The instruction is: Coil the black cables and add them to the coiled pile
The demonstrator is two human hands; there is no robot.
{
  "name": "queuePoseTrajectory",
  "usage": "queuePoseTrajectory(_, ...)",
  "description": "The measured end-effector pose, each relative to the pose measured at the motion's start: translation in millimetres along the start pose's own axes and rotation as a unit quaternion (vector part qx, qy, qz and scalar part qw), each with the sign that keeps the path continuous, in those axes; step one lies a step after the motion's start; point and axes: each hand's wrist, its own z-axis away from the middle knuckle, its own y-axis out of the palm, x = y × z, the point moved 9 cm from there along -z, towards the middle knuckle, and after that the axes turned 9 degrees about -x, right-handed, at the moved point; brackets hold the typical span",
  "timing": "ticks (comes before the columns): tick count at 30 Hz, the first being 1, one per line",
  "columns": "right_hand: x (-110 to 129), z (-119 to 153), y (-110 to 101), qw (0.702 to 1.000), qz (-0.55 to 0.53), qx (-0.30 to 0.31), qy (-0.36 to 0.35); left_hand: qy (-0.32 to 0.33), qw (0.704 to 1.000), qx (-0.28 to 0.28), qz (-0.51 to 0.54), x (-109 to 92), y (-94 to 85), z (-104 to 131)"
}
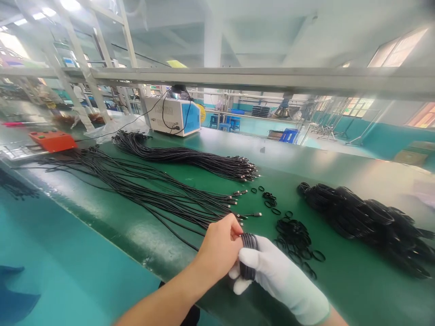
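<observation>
A black cable wound into a small tight coil (249,256) is held above the bench's front edge. My right hand (268,267), in a white glove, wraps round the coil with the thumb across its front. At the coil's upper left, my bare left hand (220,244) pinches with thumb and forefinger; the exact bit of cable between the fingertips is hidden. Just beyond my left hand lie loose black cables (163,190) with USB-type plugs at their right ends. Small black rings (294,233) are heaped to the right of my hands, with several scattered singly.
A thick bundle of black cables (190,156) lies farther back on the green bench (272,156). Finished-looking cable coils (360,213) are piled at right. A blue-and-white machine (175,115) and an orange box (52,141) stand left. A metal rail (238,77) crosses above.
</observation>
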Motion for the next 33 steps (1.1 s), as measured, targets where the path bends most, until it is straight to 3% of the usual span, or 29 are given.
queuePoseTrajectory(16,-5.3,-2.8,-16.3,0.996,0.057,-0.059,0.033,-0.031,0.999,-0.015,0.014,5.1,8.3,-4.6)
queuePoseTrajectory(21,-6.6,-4.9,-18.9,0.998,0.018,-0.058,0.022,-0.031,0.998,0.054,-0.009,1.0,3.2,-9.2)
queuePoseTrajectory(24,-2.8,-4.8,-19.8,0.996,0.024,-0.079,0.015,-0.043,0.993,0.102,0.041,-3.9,0.0,-6.2)
queuePoseTrajectory(30,1.2,-4.1,-13.8,0.995,0.051,-0.084,0.025,-0.066,0.991,0.084,0.082,-2.8,1.2,-9.8)
queuePoseTrajectory(33,1.7,-4.1,-15.7,0.993,0.055,-0.096,0.03,-0.063,0.988,0.102,0.096,-5.5,3.1,-11.5)
